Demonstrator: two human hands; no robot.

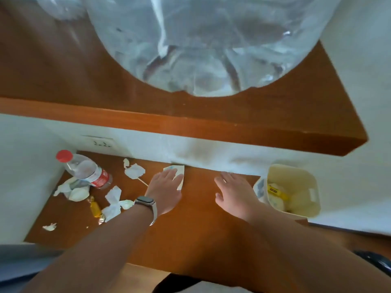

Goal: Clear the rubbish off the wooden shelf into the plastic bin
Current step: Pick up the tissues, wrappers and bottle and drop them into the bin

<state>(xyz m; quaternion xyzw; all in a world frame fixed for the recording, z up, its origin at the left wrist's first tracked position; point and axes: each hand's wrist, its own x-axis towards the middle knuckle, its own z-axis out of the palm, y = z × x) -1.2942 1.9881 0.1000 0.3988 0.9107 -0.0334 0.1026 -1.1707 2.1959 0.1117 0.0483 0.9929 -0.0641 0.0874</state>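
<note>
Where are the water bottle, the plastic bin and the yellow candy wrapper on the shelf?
water bottle [88, 171]: head view, on its clear body above the red label.
plastic bin [313, 194]: head view, on the inner right wall.
yellow candy wrapper [95, 207]: head view, on its yellow middle.

White wall [349, 187] with socket [101, 142], upper wooden ledge [190, 123].

Bare wooden shelf [201, 218] from hands to bin [313, 208], seemingly unobstructed; bottle [86, 169] and wrappers [114, 203] crowding left corner.
</note>
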